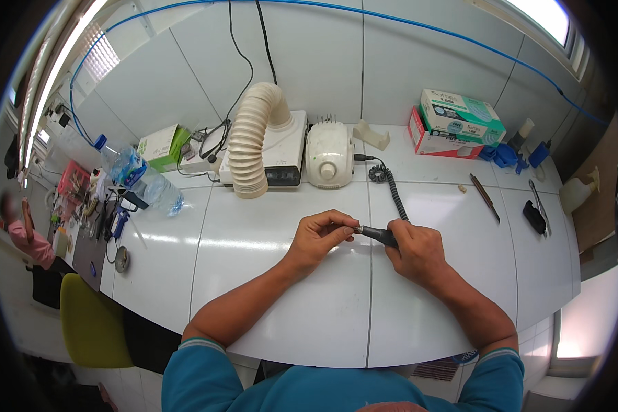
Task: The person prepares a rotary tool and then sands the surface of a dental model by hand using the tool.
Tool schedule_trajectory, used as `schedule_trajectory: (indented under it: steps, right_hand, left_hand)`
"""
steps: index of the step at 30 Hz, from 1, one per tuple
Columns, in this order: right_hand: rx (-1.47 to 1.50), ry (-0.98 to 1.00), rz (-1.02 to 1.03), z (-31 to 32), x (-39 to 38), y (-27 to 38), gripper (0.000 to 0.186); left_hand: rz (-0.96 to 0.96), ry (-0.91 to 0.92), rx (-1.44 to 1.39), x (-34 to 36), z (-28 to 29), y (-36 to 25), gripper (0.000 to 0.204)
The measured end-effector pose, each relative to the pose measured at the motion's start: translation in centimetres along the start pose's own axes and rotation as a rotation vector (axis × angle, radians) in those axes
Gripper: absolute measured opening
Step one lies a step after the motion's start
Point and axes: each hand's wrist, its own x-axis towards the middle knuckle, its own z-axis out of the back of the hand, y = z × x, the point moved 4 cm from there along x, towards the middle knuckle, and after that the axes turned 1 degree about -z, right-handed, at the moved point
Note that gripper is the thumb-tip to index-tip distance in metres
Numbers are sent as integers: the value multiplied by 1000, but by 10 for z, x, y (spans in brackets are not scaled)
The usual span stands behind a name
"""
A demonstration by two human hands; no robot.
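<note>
My right hand (419, 248) is wrapped around a dark rotary handpiece (376, 235), held level above the white table with its tip toward my left. At that tip, the fingers of my left hand (316, 237) are closed in a pinch. Whatever sits between them is too small and covered to make out. A black coiled cord (394, 190) runs back from beside my right hand to a cream control unit (329, 165) with a round knob. Left of that unit stands a white box-shaped machine (285, 154) with a thick ribbed hose (246, 147) curving down in front.
Plastic bottles (163, 194) and a green-white box (165, 147) stand at the back left. Stacked boxes (456, 123) and blue items (505, 156) are back right, near slim tools (486, 199) and a spray bottle (577, 192). A green chair (89, 323) and another person (31, 237) are left.
</note>
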Motion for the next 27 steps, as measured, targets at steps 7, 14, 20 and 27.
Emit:
schedule_trajectory:
  steps: [7, 14, 20, 27]
  right_hand:
    - [123, 81, -100, 5, 4, 11, 39]
    - [155, 24, -121, 2, 1, 8, 43]
    - [181, -4, -98, 2, 2, 7, 44]
    - [194, -33, -49, 1, -1, 7, 41]
  left_hand:
    - [-36, -46, -35, -1, -1, -5, 23]
    - [-40, -36, -66, -1, -6, -10, 23]
    - [-39, -8, -12, 1, -2, -7, 14]
    - [-35, -4, 57, 0, -2, -8, 12]
